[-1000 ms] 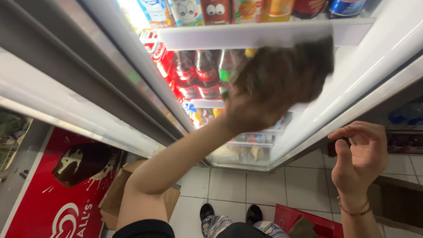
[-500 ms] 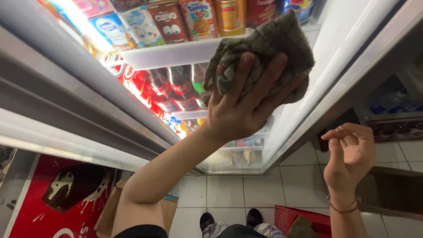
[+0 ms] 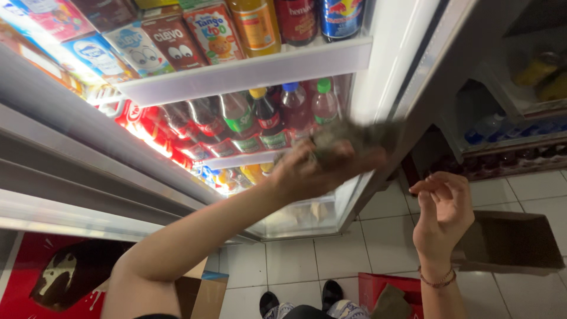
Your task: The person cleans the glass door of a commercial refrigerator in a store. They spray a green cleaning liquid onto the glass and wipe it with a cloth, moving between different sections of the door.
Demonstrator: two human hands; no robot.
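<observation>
Against the fridge glass (image 3: pixel 307 218), a grey cloth (image 3: pixel 354 139) lies under the left hand (image 3: pixel 313 171) fingers (image 3: pixel 348 162).

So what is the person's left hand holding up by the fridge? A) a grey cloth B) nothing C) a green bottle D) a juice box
A: the left hand grips a blurred grey cloth against the open fridge's frame, while the right hand hangs bare and open above the tiled floor.

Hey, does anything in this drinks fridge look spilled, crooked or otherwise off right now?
Nothing stands out. The bottles stand upright in rows on the middle shelf, and no spill shows. The left hand presses a blurred grey cloth by the fridge's inner wall; the right hand hangs empty.
</observation>
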